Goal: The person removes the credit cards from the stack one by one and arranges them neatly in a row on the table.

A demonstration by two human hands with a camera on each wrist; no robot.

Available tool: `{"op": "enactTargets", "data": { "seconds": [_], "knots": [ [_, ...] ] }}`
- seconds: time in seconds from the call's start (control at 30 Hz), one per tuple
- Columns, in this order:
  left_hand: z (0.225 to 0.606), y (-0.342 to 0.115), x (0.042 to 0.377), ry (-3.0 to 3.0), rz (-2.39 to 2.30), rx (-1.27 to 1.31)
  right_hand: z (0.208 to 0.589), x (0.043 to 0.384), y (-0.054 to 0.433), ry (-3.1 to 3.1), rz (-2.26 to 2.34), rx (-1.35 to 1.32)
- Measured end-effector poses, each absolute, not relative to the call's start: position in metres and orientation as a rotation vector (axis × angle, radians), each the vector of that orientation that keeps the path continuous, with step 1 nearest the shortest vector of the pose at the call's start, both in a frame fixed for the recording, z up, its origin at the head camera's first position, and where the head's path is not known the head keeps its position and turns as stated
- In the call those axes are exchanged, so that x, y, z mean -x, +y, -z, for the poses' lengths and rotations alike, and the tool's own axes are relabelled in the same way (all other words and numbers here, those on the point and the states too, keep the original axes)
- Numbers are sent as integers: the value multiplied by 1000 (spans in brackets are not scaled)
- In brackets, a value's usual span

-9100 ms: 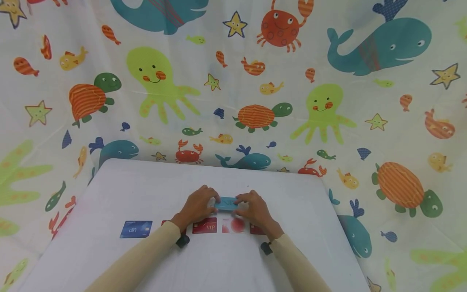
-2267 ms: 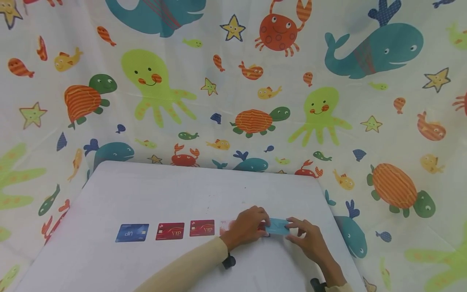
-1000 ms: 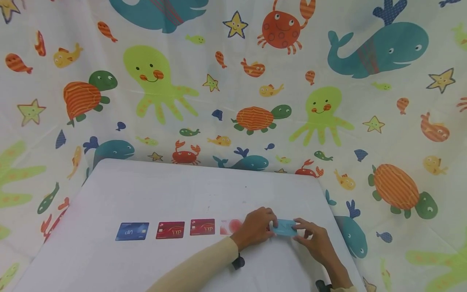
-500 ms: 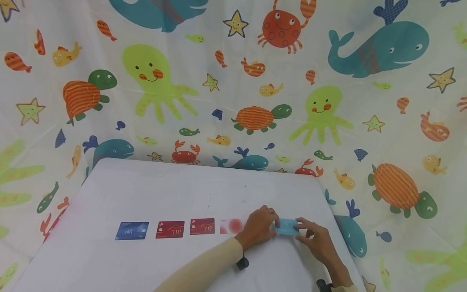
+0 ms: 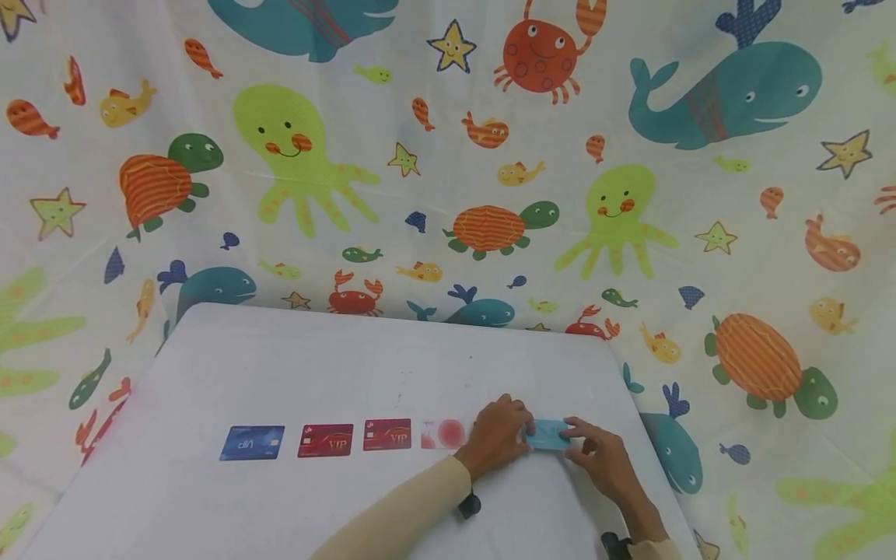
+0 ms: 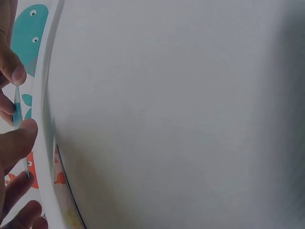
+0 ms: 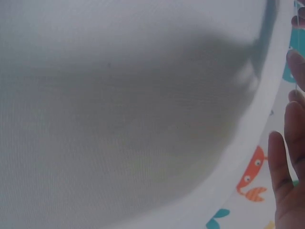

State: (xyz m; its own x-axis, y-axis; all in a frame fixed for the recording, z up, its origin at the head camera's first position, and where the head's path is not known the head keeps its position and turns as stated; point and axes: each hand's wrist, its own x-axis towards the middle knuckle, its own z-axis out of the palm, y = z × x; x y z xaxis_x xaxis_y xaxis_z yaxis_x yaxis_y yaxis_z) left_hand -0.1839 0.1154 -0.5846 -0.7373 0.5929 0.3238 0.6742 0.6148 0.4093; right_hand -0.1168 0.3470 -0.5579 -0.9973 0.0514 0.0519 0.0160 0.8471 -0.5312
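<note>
Both hands hold one light blue card (image 5: 547, 435) just above the white table at the right end of a row of cards. My left hand (image 5: 498, 437) pinches its left end between thumb and fingers, while my right hand (image 5: 603, 459) pinches the right end. Seen from the left wrist, the card (image 6: 18, 112) is edge-on and thin, with fingertips at both ends. The row holds a blue card reading VIP upside down (image 5: 253, 442), two red VIP cards (image 5: 326, 440) (image 5: 388, 434) and a pale card with a pink-red circle (image 5: 444, 434), partly covered by my left wrist.
The white table (image 5: 315, 358) has its right edge (image 5: 661, 459) close beyond my right hand. Behind it hangs a white cloth (image 5: 392, 194) printed with sea animals. A small dark camera (image 5: 470, 505) sits under the left wrist, another (image 5: 616, 546) under the right.
From behind the row's middle, both hands have carried the light blue card right and nearer to me. Over the last second they shifted slightly right; their grip is unchanged.
</note>
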Motion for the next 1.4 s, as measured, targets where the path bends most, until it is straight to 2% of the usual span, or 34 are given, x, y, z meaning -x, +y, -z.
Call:
{"op": "enactTargets", "data": {
  "seconds": [0.6, 1.4],
  "knots": [
    [590, 114, 189, -2682, 756, 1045, 564, 126, 345, -3040, -861, 192],
    [592, 115, 189, -2724, 653, 1036, 570, 129, 341, -3053, -860, 227]
  ]
}}
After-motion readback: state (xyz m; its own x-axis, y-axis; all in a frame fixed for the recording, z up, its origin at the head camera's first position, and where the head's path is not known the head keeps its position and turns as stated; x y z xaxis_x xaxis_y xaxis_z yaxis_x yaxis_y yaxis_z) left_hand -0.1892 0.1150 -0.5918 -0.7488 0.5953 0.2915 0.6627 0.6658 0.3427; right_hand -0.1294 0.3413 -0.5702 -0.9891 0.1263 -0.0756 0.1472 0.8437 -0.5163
